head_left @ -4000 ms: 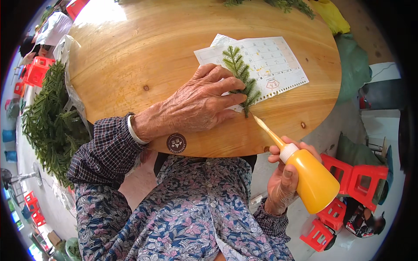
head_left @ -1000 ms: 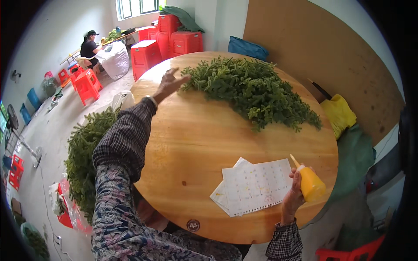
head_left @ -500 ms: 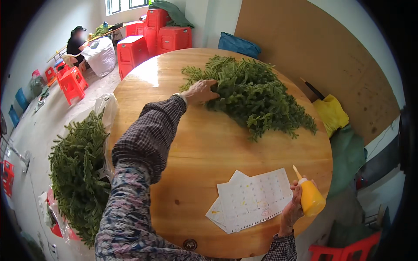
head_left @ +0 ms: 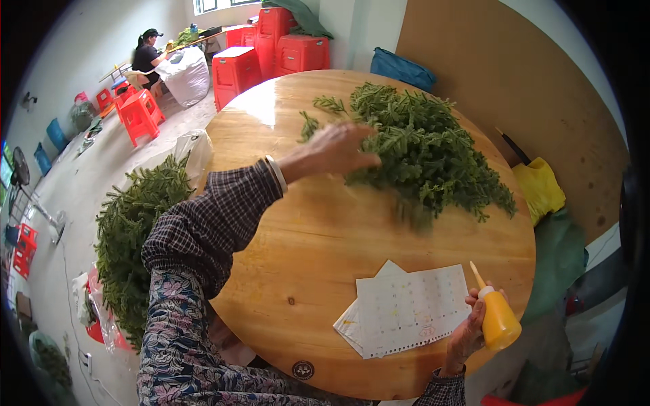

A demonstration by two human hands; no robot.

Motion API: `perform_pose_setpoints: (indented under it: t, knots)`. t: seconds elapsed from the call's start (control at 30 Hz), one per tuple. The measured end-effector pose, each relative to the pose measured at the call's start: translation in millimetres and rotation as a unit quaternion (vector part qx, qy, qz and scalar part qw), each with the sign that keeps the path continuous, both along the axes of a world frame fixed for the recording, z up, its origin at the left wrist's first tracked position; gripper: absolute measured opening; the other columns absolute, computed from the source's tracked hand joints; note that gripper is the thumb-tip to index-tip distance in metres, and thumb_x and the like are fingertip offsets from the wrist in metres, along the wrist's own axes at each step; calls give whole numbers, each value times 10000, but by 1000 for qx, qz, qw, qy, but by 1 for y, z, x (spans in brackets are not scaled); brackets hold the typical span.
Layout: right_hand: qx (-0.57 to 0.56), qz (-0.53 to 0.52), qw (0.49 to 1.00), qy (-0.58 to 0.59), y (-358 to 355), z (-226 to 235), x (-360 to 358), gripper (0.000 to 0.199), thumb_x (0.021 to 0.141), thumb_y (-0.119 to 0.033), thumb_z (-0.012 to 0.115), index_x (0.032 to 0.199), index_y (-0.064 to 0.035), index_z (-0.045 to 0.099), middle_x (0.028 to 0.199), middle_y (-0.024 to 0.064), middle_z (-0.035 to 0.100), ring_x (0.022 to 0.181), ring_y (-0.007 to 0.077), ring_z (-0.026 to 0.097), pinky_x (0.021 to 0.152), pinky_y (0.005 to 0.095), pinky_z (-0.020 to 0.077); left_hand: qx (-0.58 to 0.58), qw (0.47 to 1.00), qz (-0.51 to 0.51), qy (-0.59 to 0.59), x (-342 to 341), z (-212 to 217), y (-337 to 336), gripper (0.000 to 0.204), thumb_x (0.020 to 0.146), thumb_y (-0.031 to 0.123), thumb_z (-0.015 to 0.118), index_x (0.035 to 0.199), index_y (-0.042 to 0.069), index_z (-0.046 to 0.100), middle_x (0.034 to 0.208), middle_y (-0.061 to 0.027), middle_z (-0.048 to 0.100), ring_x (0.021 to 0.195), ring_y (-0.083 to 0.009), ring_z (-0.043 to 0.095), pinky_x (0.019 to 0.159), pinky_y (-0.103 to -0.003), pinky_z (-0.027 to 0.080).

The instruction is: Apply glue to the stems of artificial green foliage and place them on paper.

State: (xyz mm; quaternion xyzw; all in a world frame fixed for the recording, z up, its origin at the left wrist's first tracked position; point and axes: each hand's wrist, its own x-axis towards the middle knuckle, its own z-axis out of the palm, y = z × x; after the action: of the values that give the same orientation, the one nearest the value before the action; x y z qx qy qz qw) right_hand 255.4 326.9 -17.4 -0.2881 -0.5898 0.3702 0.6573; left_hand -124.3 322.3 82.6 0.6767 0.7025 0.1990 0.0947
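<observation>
A heap of green artificial fir sprigs (head_left: 433, 149) lies on the far right part of the round wooden table (head_left: 291, 257). My left hand (head_left: 335, 150) is at the heap's left edge, smeared by motion. Whether its fingers grip a sprig I cannot make out. Some greenery just right of it is blurred too. Two small sprigs (head_left: 330, 103) lie apart, beyond the hand. Down at the table's right front, my right hand (head_left: 467, 335) is closed round a yellow squeeze bottle (head_left: 500, 323), its pale nozzle pointing up. Beside that hand are marked paper sheets (head_left: 409, 304).
More fir greenery (head_left: 139, 237) fills a clear plastic bag at the table's left side. Red stools (head_left: 237, 71) stand behind the table, and a person (head_left: 149, 57) sits at the far left by a white sack (head_left: 186, 78). A brown board (head_left: 501, 74) leans on the right.
My left hand has drawn back a little toward me from the heap, and small sprigs now lie separate at its far left. The view has shifted left; my right hand still holds the bottle.
</observation>
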Motion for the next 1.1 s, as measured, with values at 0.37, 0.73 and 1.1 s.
perform_pose_setpoints:
  t: [0.37, 0.73, 1.1]
  knots:
    - [-14, -79, 997, 1, 7, -5, 2, 474, 827, -56, 563, 1268, -15, 395, 1173, 183, 536, 844, 199, 586, 722, 274, 494, 241, 959, 143, -28, -148, -86, 119, 602, 828, 414, 606, 1321, 98, 468, 1185, -296, 529, 1064, -380, 547, 866, -516, 463]
    - [4, -88, 996, -9, 3, -4, 2, 459, 839, -60, 549, 1269, -28, 391, 1199, 194, 525, 851, 211, 591, 731, 276, 499, 105, 992, 56, -35, -43, -105, 155, 561, 824, 389, 581, 1288, 90, 479, 1217, -243, 524, 1083, -423, 507, 837, -591, 424]
    - [-18, 22, 999, 20, -9, -3, -11, 471, 843, -68, 561, 1279, -33, 386, 1223, 195, 510, 883, 209, 582, 744, 282, 493, 73, 997, 6, -14, 19, -79, 43, 640, 784, 513, 626, 1279, 120, 519, 1255, -229, 498, 1055, -418, 502, 887, -474, 449]
